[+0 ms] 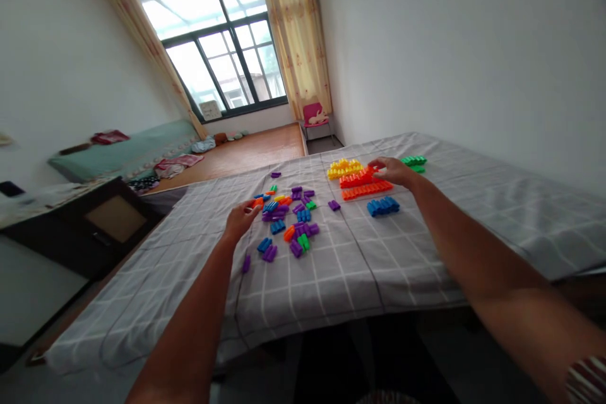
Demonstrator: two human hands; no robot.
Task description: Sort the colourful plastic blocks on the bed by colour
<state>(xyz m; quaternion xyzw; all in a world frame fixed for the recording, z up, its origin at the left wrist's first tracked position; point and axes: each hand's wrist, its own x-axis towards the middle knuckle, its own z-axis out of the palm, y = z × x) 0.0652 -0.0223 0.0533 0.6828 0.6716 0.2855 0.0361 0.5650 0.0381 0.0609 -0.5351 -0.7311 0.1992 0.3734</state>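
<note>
My left hand point(241, 217) reaches to the edge of a loose, mixed pile of small plastic toy blocks in purple, blue, green and orange. Its fingers close on an orange block point(259, 202) beside a blue block point(271, 206). At the right, the fingers of my right hand point(392, 170) are closed on an orange-red block point(370, 171) at the end of a ridged orange row point(353, 180). A second orange row point(367, 190) lies just nearer. Yellow blocks point(345, 168) stand behind these rows, and a short blue row point(383, 206) lies in front.
Green blocks point(414, 162) lie beyond my right wrist. A lone purple block point(334, 205) sits between pile and rows. Everything rests on a bed with a grey checked sheet point(312, 290). A dark cabinet point(108, 221) stands left, a pink chair point(313, 115) at the back.
</note>
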